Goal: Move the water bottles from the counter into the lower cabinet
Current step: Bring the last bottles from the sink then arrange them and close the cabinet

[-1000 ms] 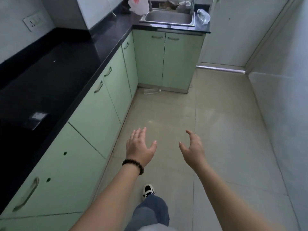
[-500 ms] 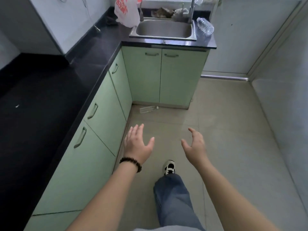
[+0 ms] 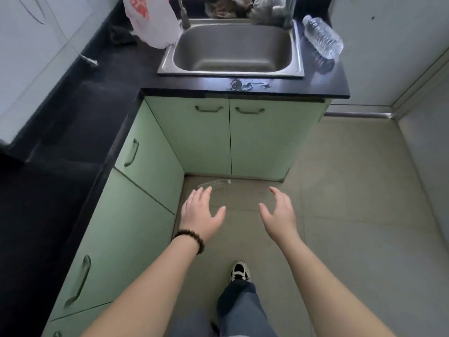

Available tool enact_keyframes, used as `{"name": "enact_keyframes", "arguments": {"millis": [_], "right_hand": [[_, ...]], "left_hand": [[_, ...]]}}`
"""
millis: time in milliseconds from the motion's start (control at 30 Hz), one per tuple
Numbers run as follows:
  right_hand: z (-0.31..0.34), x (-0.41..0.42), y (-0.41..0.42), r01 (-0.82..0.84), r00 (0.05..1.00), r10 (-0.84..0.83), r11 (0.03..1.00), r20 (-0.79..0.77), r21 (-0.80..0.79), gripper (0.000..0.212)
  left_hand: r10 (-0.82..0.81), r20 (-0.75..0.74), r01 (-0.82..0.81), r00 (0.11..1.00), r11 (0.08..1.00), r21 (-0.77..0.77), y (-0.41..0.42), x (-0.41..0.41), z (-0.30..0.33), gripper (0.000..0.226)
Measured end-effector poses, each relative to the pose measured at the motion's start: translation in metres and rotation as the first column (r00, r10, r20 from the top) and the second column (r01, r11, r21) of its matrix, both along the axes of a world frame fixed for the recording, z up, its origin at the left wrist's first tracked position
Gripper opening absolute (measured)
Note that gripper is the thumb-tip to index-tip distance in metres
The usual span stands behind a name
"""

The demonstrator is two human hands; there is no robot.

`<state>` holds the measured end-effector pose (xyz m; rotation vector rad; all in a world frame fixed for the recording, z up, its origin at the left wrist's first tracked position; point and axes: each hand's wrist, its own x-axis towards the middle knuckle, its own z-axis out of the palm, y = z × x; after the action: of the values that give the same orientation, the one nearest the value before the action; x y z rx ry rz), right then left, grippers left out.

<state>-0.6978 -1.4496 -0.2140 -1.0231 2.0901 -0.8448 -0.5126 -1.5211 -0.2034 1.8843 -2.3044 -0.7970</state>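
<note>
A clear plastic water bottle [image 3: 322, 37] stands on the black counter [image 3: 323, 83] to the right of the steel sink [image 3: 233, 48]. Under the sink, the green lower cabinet [image 3: 230, 139] has both doors closed. Another clear bottle [image 3: 213, 184] lies on its side on the floor by the cabinet's base. My left hand [image 3: 202, 212] and my right hand [image 3: 279, 212] hover over the floor in front of the cabinet, fingers spread and holding nothing. A dark bead bracelet circles my left wrist.
A white plastic bag [image 3: 151, 20] with red print sits left of the sink, and rags [image 3: 245, 7] lie behind it. More green cabinet doors [image 3: 121, 229] run along the left under the counter. White walls close in on the right. My foot [image 3: 240, 271] is on the tiled floor.
I have walked closer to the sink cabinet; the counter, bottle and doors now fill more of the view. Both hands stay raised, apart and empty.
</note>
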Motion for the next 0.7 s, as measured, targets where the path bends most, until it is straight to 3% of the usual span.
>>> {"name": "enact_keyframes", "arguments": {"millis": [300,533,633,700], "right_hand": [[-0.085,-0.026,-0.112,-0.006,1.000,0.008,0.992,-0.020,0.129,0.053],[-0.296,-0.031,-0.208,0.000,0.998,0.007,0.991,-0.055,0.137,0.053],[-0.391,-0.034,-0.239,-0.032,0.993,0.050,0.986,-0.105,0.165,0.054],[-0.443,-0.036,-0.253,-0.065,0.987,0.089,0.982,-0.130,0.178,0.055]], "left_hand": [[-0.038,0.077,0.031,0.996,0.995,0.096,-0.120,-0.017,-0.093,0.068],[-0.157,0.080,0.134,0.984,0.963,0.235,-0.240,-0.034,-0.325,0.068],[-0.140,0.066,0.124,0.988,0.970,0.211,-0.282,-0.030,-0.434,0.060],[-0.207,0.134,0.185,0.969,0.970,0.157,-0.306,-0.029,-0.499,0.061]]}}
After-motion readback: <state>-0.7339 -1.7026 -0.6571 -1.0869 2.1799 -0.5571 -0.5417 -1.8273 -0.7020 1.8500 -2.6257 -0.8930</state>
